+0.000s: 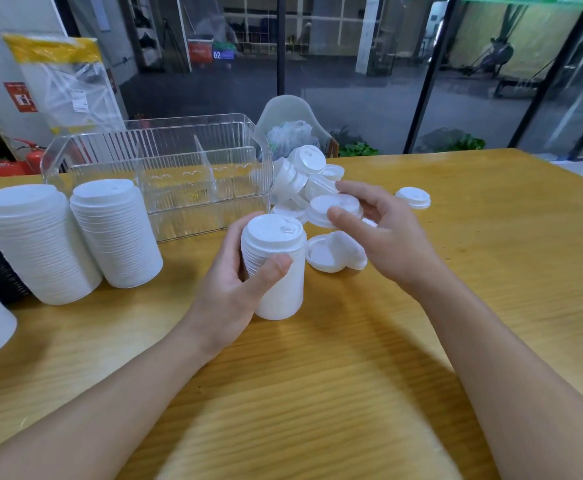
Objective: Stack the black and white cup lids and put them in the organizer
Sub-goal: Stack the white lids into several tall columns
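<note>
A short stack of white plastic cup lids [276, 268] stands upright near the middle of the yellow wooden counter [456, 271], its base on the counter surface. The left hand [234, 282] wraps around it, thumb across the front and fingers curled behind. Just to the right and slightly higher, the right hand [380, 226] pinches a single white plastic lid [333, 209] between thumb and fingers, held tilted above the counter, apart from the stack. Below it lie loose white lids [335, 252], with a jumbled pile of more white lids [300, 174] behind, touching the right end of the clear ribbed plastic organizer [165, 168]. The organizer's divided compartments hold no lids. Two tall stacks of white lids [75, 233] stand left of it, near the counter's left edge. One stray lid [413, 198] sits farther right. Bare counter stretches wide toward the near and right edges.
</note>
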The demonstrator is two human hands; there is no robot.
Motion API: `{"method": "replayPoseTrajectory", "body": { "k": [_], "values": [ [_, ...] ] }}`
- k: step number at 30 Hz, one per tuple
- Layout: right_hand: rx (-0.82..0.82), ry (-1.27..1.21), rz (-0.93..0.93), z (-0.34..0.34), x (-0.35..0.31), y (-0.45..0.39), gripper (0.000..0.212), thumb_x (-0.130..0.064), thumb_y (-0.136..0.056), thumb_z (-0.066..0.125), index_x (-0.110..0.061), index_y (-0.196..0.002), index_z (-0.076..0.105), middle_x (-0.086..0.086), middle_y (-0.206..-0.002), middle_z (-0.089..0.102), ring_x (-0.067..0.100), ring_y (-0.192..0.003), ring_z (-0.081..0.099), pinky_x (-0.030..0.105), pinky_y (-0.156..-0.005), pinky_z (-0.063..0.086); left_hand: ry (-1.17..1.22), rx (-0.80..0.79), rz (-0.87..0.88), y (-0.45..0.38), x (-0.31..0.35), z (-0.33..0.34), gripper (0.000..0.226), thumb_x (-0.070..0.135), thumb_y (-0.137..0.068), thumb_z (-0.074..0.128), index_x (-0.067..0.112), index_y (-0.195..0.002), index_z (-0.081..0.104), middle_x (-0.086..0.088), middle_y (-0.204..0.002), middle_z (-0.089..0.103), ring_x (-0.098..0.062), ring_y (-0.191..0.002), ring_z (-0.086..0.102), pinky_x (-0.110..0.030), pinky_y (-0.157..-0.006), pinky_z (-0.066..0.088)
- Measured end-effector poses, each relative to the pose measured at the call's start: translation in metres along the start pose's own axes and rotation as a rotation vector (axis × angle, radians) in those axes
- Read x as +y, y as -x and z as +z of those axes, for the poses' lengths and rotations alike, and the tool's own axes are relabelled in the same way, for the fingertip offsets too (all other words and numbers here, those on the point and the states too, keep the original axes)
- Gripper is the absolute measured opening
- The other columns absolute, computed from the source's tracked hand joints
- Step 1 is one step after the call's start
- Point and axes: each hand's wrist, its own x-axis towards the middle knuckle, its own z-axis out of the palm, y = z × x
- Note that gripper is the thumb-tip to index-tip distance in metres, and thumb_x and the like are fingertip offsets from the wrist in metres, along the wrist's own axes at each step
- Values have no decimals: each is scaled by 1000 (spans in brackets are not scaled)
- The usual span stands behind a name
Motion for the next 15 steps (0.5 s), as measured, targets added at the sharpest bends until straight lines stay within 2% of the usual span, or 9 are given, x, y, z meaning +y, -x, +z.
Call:
{"method": "replayPoseTrajectory", "body": {
  "k": [2,3,4,6,9,12,15],
  "values": [
    [-16,-245,13,10,-17,7,44,-37,-100,78,-23,-141,70,-23,-99,73,-3,-99,66,21,-91,51,-2,-23,-10,0,0,2,59,38,-98,72,27,-152,51,9,-140,71,-11,-128,68,-22,-97,55],
    [-34,-314,7,16,-23,10,41,-33,-100,78,-21,-139,71,-13,-99,77,2,-98,68,22,-90,52,-6,-29,-11,0,-1,1,56,38,-99,70,27,-151,52,8,-138,72,-12,-126,69,-23,-97,55],
    [-54,-350,1,24,-27,14,39,-29,-101,78,-19,-138,71,-1,-107,79,8,-104,70,27,-93,55,-11,-33,-11,0,-1,1,53,38,-100,69,28,-150,52,8,-137,72,-13,-126,69,-25,-97,56],
    [-105,-388,-2,36,-33,20,38,-24,-100,79,-16,-135,71,8,-121,79,18,-116,73,38,-103,58,-12,-36,-7,0,-2,1,52,37,-101,69,30,-150,52,4,-138,71,-18,-127,69,-30,-100,57],
    [-131,-325,-14,46,-34,23,42,-26,-94,85,-19,-133,72,2,-123,79,20,-120,73,48,-106,57,8,-45,-8,-1,-3,1,56,38,-101,71,29,-152,51,2,-139,71,-21,-128,69,-34,-102,58],
    [-106,-284,-32,49,-34,25,42,-25,-91,88,-18,-130,73,-1,-121,79,18,-118,74,49,-107,57,-8,-48,-9,-1,-3,2,61,44,-99,72,27,-153,50,5,-135,73,-17,-125,71,-30,-97,56],
    [-82,-207,-56,51,-35,26,43,-27,-89,91,-20,-128,74,-6,-119,79,13,-118,73,47,-108,56,-15,-56,-9,-1,-4,2,58,38,-100,72,26,-152,50,7,-133,73,-15,-123,71,-28,-96,56]
  ]
}}
